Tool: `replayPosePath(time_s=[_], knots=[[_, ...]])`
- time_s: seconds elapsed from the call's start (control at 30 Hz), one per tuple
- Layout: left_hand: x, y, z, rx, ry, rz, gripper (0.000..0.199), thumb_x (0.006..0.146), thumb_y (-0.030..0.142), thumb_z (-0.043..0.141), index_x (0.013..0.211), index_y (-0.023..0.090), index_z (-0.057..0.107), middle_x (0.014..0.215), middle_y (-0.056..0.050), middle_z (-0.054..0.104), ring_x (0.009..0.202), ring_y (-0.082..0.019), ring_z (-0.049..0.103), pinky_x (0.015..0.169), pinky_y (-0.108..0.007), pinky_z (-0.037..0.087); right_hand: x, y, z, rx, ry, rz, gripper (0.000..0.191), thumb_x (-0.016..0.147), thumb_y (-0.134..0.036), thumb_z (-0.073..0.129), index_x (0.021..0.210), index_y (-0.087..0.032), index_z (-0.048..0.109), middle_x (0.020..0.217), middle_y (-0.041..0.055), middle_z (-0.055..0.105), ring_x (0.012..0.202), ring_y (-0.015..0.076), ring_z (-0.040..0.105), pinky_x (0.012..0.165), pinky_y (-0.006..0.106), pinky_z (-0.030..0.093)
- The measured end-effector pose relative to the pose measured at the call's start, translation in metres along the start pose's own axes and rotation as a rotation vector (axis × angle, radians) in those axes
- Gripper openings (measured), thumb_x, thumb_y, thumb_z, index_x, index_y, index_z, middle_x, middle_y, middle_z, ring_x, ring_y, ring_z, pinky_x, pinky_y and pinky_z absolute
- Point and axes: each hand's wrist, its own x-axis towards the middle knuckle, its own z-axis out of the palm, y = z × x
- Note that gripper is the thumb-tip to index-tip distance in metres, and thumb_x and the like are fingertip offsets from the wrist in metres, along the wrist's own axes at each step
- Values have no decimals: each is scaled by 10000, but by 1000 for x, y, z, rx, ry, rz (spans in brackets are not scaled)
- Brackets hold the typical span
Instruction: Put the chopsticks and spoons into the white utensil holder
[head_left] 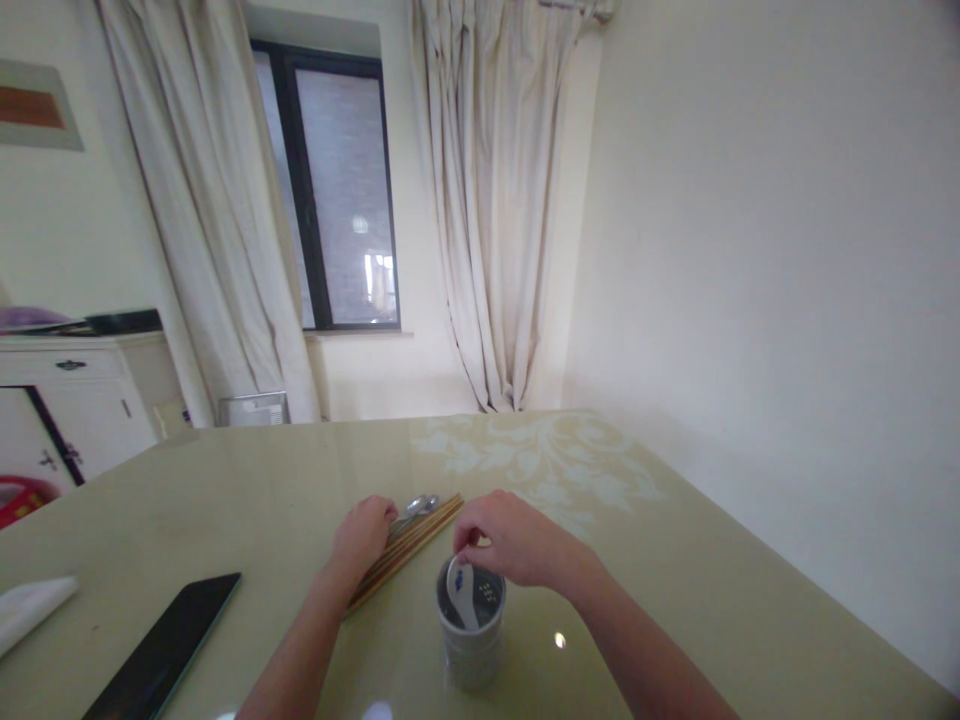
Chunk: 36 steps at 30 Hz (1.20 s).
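A round utensil holder (471,650) stands near the front of the table, with holes visible in its bottom. My right hand (499,538) is above its rim, fingers pinched on a white spoon (463,592) with a blue mark, which is tilted inside the holder. Left of the holder, several wooden chopsticks (409,553) lie side by side on the table. Metal spoons (418,506) rest beside their far end. My left hand (366,532) is at the metal spoons and chopsticks with its fingers curled together; what its fingertips hold is hidden.
A black tablet-like object (165,650) lies at the front left of the glossy table (262,500). Beyond it is a white object (34,605) at the left edge. A wall borders the table's right side. A white cabinet (82,390) stands at the back left.
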Motion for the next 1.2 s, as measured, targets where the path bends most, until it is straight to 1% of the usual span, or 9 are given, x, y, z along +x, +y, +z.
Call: replayPosePath(time_s=[0.1,0.23,0.37,0.5,0.73,0.87,0.97,1.07,1.2], knots=[[2,8,-6,-55,43,41,370,1023,214,417,1013,150,781,1152,-186,785,1111,-284,711,979,-364,479,0,0,1,-70,18,14,149,872,-202,702,904,-227,846,901,44,819,835,205,712,751,272,458],[0,33,-28,-246,50,205,382,1029,320,418,1084,183,770,1138,-90,800,1086,-231,711,962,-307,504,1,-2,2,-117,8,3,158,865,-202,693,910,-238,841,917,46,816,851,210,708,753,277,451],[-22,68,-59,-527,-158,437,405,1002,449,467,927,188,767,925,-49,798,898,-226,706,801,-296,526,2,-7,2,-178,5,-14,141,878,-221,687,900,-221,826,948,64,810,879,225,714,743,285,444],[-45,91,-81,-563,-398,523,328,962,383,498,906,209,770,945,-34,795,897,-216,689,822,-297,523,2,-10,4,-205,20,-50,118,877,-221,692,928,-227,798,1050,57,803,915,223,718,727,280,431],[-50,93,-79,-545,-412,489,262,885,279,496,843,205,744,827,-13,748,795,-196,646,724,-276,497,4,-9,9,-246,22,-94,97,919,-266,691,938,-239,783,1039,53,793,934,222,711,742,281,430],[-51,96,-80,-548,-474,535,266,914,317,506,897,214,750,908,-20,763,846,-202,649,770,-288,509,1,-9,0,-217,63,-100,96,910,-237,688,877,-224,778,997,49,789,887,206,698,727,281,407],[-53,100,-85,-532,-372,522,336,974,421,486,882,213,733,906,-23,758,863,-205,645,783,-290,515,-6,-5,-16,-146,202,-37,60,878,-235,707,829,-206,725,871,21,741,783,172,648,695,268,380],[-56,105,-91,-581,-206,501,438,1020,517,437,879,205,709,891,-24,742,860,-195,641,773,-279,514,-12,1,-31,-56,456,86,100,869,-217,688,787,-197,636,777,-5,663,698,144,578,658,257,357],[-58,114,-94,-729,-102,480,323,972,482,574,1048,213,736,960,-38,774,877,-197,689,787,-282,538,-11,7,-37,40,683,227,170,872,-221,664,733,-212,568,697,-17,609,632,144,529,613,267,338]])
